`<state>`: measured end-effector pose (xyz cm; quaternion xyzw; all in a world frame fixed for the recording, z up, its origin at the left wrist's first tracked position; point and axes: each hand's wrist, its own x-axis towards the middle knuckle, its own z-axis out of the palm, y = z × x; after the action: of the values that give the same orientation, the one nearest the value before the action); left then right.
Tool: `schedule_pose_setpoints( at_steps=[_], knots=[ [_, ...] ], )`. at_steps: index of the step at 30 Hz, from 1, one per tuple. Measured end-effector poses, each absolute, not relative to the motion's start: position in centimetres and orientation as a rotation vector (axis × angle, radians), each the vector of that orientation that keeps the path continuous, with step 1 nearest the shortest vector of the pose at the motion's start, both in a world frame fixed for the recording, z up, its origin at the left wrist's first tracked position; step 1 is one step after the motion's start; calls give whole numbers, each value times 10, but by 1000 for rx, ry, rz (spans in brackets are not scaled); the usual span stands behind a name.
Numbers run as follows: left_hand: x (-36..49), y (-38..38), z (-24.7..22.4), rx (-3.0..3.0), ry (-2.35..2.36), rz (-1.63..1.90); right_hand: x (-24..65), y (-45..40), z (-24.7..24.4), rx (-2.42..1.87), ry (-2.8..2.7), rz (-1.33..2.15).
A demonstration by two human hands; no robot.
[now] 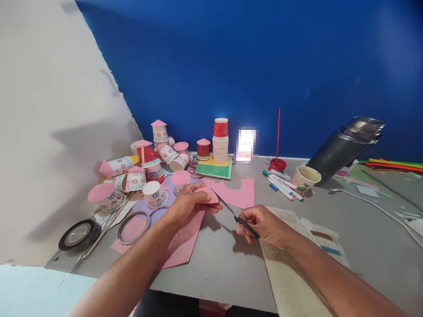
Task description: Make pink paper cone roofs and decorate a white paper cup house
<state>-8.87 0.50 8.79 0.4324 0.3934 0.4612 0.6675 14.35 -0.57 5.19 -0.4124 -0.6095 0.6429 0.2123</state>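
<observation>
My left hand (191, 204) pinches a small piece of pink paper (207, 194) above the middle of the table. In my right hand (259, 223) is a pair of black-handled scissors (230, 209), its blades pointing up and left to the paper's right edge. Whether the blades touch the paper I cannot tell. Behind my hands lies a larger pink sheet (243, 190) with curved cut-outs. More pink paper (180, 246) is spread under my left forearm. Just beyond my left hand stands a paper cup with a pink paper top (180, 179).
Decorated paper cups (154, 195) crowd the left side, near tape rolls (134, 227). A cup stack (220, 147) stands on a green-and-yellow book (214, 171). Markers (280, 185), a patterned cup (306, 178), a leaning dark flask (343, 152) and a white cable (373, 200) lie right; a cloth (291, 273) sits under my right forearm.
</observation>
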Motion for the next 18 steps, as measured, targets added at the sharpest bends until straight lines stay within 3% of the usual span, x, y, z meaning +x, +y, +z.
schedule_pose_setpoints(
  at_steps=[18],
  knots=[
    [-87,6,81,1005,849,998,148,-4,50,-1071,-1716,1769]
  ],
)
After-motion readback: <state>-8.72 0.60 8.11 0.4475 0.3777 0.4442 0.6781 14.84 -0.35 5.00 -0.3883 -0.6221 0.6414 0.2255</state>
